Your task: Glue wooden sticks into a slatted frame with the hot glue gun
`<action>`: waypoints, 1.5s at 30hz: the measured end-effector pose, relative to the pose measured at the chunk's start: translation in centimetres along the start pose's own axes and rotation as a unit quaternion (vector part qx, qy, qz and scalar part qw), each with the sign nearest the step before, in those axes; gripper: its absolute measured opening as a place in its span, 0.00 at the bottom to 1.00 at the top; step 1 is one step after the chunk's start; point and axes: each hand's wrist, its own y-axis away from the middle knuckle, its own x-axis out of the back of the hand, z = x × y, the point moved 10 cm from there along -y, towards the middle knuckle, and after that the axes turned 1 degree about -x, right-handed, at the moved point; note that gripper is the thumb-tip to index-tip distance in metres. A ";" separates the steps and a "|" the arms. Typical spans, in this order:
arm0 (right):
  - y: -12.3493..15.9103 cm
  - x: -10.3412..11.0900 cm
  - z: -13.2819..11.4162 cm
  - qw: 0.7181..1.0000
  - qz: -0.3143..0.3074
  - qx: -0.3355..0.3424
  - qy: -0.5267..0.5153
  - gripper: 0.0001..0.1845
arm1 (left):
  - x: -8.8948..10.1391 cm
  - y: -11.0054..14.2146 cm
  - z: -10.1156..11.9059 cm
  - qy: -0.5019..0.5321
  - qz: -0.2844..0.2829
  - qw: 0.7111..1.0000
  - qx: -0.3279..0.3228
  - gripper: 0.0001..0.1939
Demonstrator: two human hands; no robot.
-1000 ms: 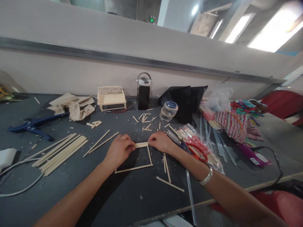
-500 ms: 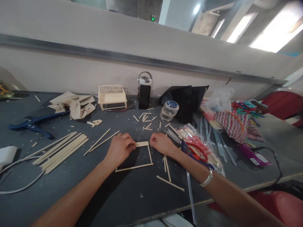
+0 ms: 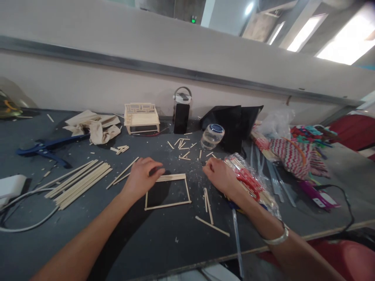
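Note:
A square frame of thin wooden sticks (image 3: 168, 204) lies flat on the dark table (image 3: 164, 242). My left hand (image 3: 142, 178) rests at the frame's upper left corner with its fingers curled, fingertips against the end of the doubled top sticks (image 3: 172, 177). My right hand (image 3: 220, 176) is a short way right of the frame, off the sticks. Its fingers are bent inward, and I cannot see whether they hold anything. It sits beside a clear packet with red contents (image 3: 249, 181). A silver bracelet (image 3: 277, 239) is on my right wrist.
Long sticks (image 3: 79, 185) lie in a bundle at left, with short offcuts (image 3: 181, 145) beyond the frame and loose sticks (image 3: 211, 225) near it. Behind stand a small wooden model (image 3: 141, 117), a black bottle (image 3: 181, 113), a glass jar (image 3: 211, 136), cloth (image 3: 93, 127) and blue cutters (image 3: 43, 150).
My right hand let go of the frame's top right corner and moved right toward the red packet. My left hand stayed at the upper left corner. The view shifted slightly.

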 end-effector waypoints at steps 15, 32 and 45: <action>5.8 9.5 5.6 0.965 0.204 -0.088 -0.136 0.16 | 2.1 0.3 -6.0 0.050 0.028 0.988 0.144 0.12; 1.6 -4.8 -8.8 0.969 -0.125 0.215 0.002 0.10 | 0.4 2.6 -4.1 0.136 -0.081 0.986 0.052 0.09; 1.5 -5.9 -9.6 0.955 -0.158 0.249 0.038 0.10 | -0.4 2.6 -3.7 0.127 -0.101 0.986 0.035 0.08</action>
